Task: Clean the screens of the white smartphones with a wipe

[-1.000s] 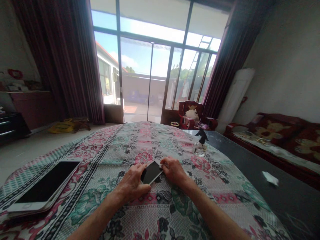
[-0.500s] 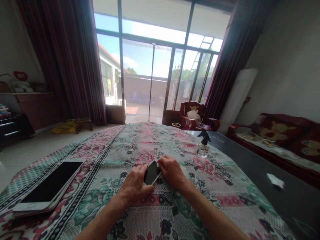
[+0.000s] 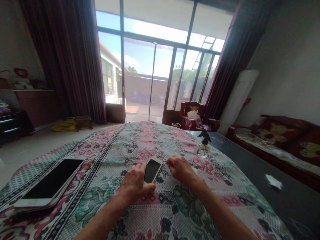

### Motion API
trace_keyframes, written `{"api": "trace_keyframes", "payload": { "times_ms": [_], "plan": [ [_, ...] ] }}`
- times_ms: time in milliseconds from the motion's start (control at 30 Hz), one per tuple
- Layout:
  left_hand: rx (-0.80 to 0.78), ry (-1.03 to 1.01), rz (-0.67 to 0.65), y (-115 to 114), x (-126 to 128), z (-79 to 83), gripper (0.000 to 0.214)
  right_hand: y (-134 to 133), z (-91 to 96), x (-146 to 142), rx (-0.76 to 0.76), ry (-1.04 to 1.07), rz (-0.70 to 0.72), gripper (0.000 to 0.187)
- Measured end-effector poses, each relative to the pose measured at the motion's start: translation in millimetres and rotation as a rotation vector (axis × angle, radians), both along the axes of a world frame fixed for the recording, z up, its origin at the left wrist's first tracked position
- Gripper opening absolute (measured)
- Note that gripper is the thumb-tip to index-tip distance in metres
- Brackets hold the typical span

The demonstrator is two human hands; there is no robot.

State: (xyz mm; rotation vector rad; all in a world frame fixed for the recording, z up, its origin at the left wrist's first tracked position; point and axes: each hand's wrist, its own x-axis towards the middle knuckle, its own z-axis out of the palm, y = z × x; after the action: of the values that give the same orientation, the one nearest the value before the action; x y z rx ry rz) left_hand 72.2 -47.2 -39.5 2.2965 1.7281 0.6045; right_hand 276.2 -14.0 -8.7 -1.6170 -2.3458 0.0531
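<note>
A small white-framed smartphone (image 3: 153, 169), its dark screen facing up, is tilted a little over the patterned tablecloth. My left hand (image 3: 135, 180) grips its left side and lower corner, thumb along the near edge. Just right of the phone and apart from it is my right hand (image 3: 181, 169), its fingers curled together; whether anything is inside them is hidden. A pale patch shows beside that wrist, too unclear to name. To the left lies a stack of larger devices, topped by a white tablet (image 3: 51, 183) with a black screen.
The flowered tablecloth (image 3: 160, 216) covers the table. A glass jar (image 3: 202, 150) with a dark figure on top stands at the back right. Beyond are a dark glossy surface with a crumpled white paper (image 3: 273, 181), a wooden sofa (image 3: 280, 133) and an armchair (image 3: 192, 113).
My right hand has come off the phone's upper right side and moved right. My left hand keeps its hold, and more of the screen shows.
</note>
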Motion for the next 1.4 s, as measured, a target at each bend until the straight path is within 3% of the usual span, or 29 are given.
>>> {"api": "trace_keyframes", "payload": {
  "times_ms": [133, 267, 400, 800, 933, 1200, 1400],
  "plan": [
    [-0.067, -0.023, -0.102, 3, -12, 5.4, 0.078, 6, -8.9, -3, 0.070, 0.096, -0.019, 0.021],
    [-0.093, -0.060, -0.241, 6, -21, 9.9, 0.046, 11, -19.7, -13, 0.043, 0.108, -0.036, 0.019],
    [-0.104, -0.088, -0.238, 5, -21, 13.7, 0.033, 13, -23.8, -18, 0.029, 0.098, -0.041, 0.019],
    [-0.091, -0.224, -0.232, 7, -19, 5.4, 0.051, -24, -24.6, -38, -0.004, 0.024, 0.056, 0.018],
    [-0.124, -0.264, -0.207, 5, -19, 5.4, 0.065, -16, -22.1, -38, 0.009, 0.059, 0.013, 0.019],
    [-0.157, -0.289, -0.186, 7, -19, 4.7, 0.069, 27, -21.6, -38, 0.011, 0.084, -0.104, 0.022],
    [-0.107, -0.297, -0.153, 7, -20, -6.1, 0.079, 11, -26.1, -46, 0.017, 0.071, -0.117, 0.021]
  ]
}}
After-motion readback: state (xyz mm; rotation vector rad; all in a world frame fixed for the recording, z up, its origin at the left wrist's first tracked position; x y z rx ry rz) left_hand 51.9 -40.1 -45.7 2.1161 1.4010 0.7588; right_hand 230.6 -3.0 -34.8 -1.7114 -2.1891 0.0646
